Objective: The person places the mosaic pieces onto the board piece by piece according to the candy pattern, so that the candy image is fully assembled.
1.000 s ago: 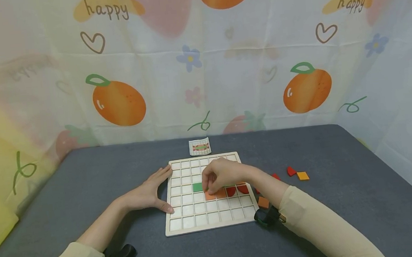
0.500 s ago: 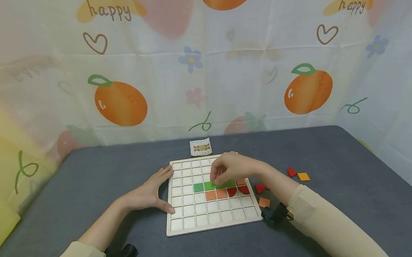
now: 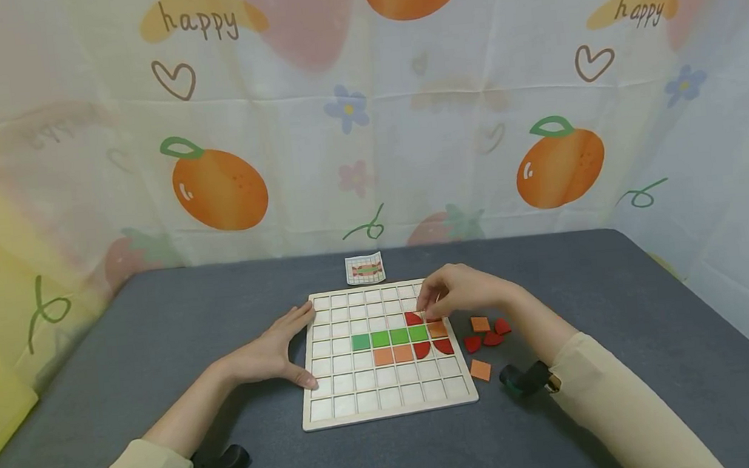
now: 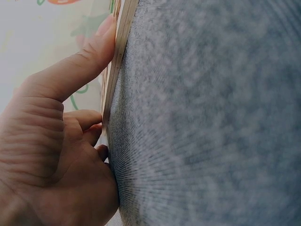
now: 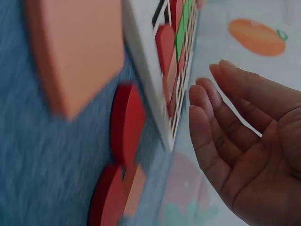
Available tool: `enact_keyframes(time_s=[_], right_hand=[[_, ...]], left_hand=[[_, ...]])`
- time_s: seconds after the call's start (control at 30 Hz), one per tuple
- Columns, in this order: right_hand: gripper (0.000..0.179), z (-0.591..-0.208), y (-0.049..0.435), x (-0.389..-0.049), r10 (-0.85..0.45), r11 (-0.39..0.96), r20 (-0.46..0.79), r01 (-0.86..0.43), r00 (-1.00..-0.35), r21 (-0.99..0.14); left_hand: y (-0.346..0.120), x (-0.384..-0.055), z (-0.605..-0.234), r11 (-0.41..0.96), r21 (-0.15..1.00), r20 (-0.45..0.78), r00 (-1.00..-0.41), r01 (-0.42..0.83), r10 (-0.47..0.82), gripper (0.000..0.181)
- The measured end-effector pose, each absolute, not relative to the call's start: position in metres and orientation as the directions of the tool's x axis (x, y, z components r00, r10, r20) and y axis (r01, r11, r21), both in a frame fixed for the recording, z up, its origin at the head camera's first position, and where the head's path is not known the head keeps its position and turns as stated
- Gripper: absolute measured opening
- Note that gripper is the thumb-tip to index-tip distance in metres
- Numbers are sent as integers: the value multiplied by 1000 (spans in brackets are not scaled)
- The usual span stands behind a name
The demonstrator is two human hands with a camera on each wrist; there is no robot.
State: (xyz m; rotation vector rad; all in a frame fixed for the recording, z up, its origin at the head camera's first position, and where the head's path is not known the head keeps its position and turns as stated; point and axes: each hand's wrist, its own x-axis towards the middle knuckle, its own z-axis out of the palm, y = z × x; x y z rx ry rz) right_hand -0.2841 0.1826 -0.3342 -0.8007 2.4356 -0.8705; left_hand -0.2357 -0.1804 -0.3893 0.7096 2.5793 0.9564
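Observation:
A white grid board [image 3: 390,415] with a pale wooden frame lies on the table. My left hand [image 3: 268,356] rests along its left edge, thumb and fingertips touching the frame; in the left wrist view the thumb lies on the board's edge [image 4: 121,49]. My right hand [image 3: 465,290] is over the board's right side, its fingertips by red rounded pieces [image 3: 412,318]. In the right wrist view that hand [image 5: 254,146] has loosely bent fingers with nothing visible between them. A row of green squares [image 3: 380,339] fills cells mid-board, above orange squares [image 3: 392,355] and red rounded pieces [image 3: 422,349].
Loose orange squares [image 3: 481,369] and red rounded pieces [image 3: 493,338] lie right of the board. A small card [image 3: 365,270] with a printed grid pattern sits behind it. The dark table [image 3: 232,440] extends to a patterned curtain [image 3: 434,154] at the back.
My right hand has moved right and away from the middle of the board, uncovering the green row. Its forearm now hides the yellow diamond at far right. The left hand keeps its place.

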Motion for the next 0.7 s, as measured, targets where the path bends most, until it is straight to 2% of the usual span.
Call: enact_keyframes(time_s=[0.33,0.7], right_hand=[[22,-340,229,-297,-575,680,-237,-296,-783,-671],[27,-348,256,-299,-578,696,-337,-233,-743,-679]], left_hand=[[-180,-236,-389,655,675,-109,-832,340,544,123],[-180,-237,-390,655,676,-111,-831,339,545,123]])
